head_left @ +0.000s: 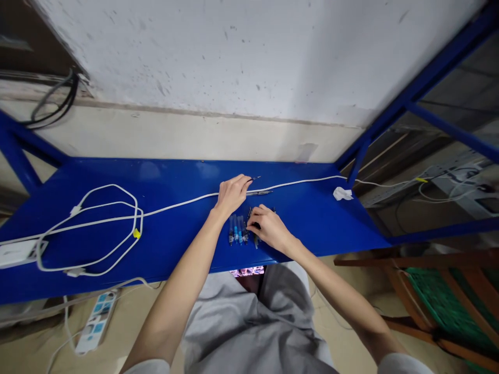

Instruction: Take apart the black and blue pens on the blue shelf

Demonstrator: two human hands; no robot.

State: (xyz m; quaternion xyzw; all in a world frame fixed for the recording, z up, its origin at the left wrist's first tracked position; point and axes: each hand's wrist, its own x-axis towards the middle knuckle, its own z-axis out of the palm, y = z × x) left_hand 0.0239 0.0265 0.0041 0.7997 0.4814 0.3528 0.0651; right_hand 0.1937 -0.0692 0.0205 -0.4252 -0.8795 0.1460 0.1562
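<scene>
My left hand [233, 194] is closed at the fingertips on a thin, dark pen refill [255, 178] whose pale tip points right. Just below it, several similar slim refills [259, 192] lie along the white cable on the blue tabletop. Near the front edge, a row of clear pen barrels [238, 229] with blue parts lies side by side between my forearms. My right hand [268, 227] is over small dark pieces [256, 241] to the right of the barrels. Its thumb and fingers are pinched together, and whatever is between them is hidden.
A white cable [177, 203] crosses the blue table [312, 208] and loops at the left beside a white adapter [17, 253]. Crumpled tissue [342, 194] lies at the right. Blue frame bars rise at both ends. A power strip [96, 321] is on the floor.
</scene>
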